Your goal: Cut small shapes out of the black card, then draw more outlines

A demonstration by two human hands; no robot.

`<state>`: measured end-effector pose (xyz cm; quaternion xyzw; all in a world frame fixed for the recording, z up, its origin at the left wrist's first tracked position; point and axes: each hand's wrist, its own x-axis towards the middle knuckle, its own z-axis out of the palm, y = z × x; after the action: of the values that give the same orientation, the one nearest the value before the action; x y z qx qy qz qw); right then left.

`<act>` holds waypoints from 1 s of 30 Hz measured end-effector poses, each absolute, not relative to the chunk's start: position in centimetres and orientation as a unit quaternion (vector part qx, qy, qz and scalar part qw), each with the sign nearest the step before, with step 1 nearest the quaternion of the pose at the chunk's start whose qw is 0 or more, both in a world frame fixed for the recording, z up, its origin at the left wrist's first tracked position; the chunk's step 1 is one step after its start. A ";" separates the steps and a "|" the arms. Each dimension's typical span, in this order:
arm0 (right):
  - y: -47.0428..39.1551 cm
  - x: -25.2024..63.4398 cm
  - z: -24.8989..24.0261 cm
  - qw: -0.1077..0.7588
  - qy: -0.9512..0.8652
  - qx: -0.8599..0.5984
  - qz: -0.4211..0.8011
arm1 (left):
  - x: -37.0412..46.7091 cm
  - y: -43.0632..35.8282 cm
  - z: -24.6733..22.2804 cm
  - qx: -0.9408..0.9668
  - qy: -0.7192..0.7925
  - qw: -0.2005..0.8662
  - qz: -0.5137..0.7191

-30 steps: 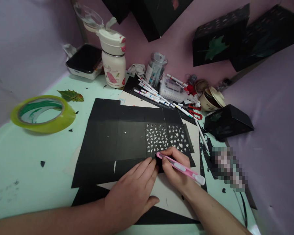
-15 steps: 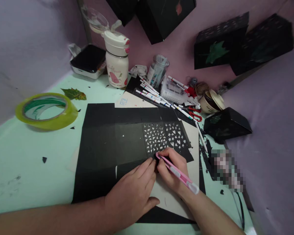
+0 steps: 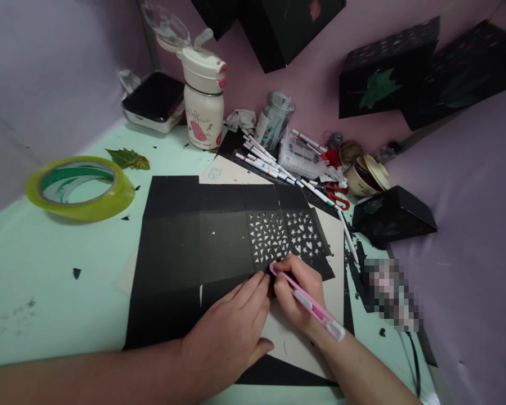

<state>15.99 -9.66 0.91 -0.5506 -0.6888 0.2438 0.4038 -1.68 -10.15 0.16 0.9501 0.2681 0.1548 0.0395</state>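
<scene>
A black card (image 3: 172, 236) lies flat on a pale board (image 3: 295, 349), with small triangles, stars and hearts cut through its right part. Flat on the card's lower edge rests my left hand (image 3: 231, 320), its fingers stretched out and its thumb apart, holding nothing. Just right of its fingertips, my right hand (image 3: 299, 287) grips a pink craft knife (image 3: 306, 299) like a pen. The knife's front end meets the card below the triangle cut-outs; its blade tip is hidden by the fingers.
Yellow tape (image 3: 80, 188) and a leaf (image 3: 129, 159) lie left. Behind stand a bottle (image 3: 203, 107), a jar (image 3: 275, 121) and white pens (image 3: 270, 166). Red-handled scissors (image 3: 338, 197), a bowl (image 3: 366, 175) and a black box (image 3: 394, 216) are right. Black boxes (image 3: 388, 73) hang above.
The view has shifted slightly. Both hands stay in nearly the same place on the card, and the knife is still in my right hand.
</scene>
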 end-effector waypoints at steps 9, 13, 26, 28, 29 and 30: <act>-9.7 16.0 0.9 0.394 -0.690 -0.556 0.246 | -1.7 -10.1 0.3 0.952 0.268 0.053 0.137; -9.7 16.0 0.9 0.396 -0.689 -0.554 0.246 | -1.7 -10.1 0.3 0.950 0.271 0.061 0.141; -9.8 16.0 0.7 0.414 -0.673 -0.567 0.233 | -1.7 -10.2 0.1 0.951 0.265 0.040 0.151; -9.7 16.0 0.7 0.417 -0.661 -0.582 0.223 | -1.8 -10.2 0.0 0.951 0.266 0.040 0.150; -9.7 15.9 0.7 0.416 -0.658 -0.588 0.219 | -1.8 -10.2 0.0 0.951 0.267 0.041 0.149; -9.6 15.9 0.7 0.413 -0.657 -0.592 0.218 | -1.9 -10.2 0.0 0.951 0.267 0.043 0.147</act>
<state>15.89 -9.64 0.71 -0.5921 -0.6568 0.2175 0.4132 -1.86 -10.20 0.01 0.9513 0.2675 0.1473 0.0431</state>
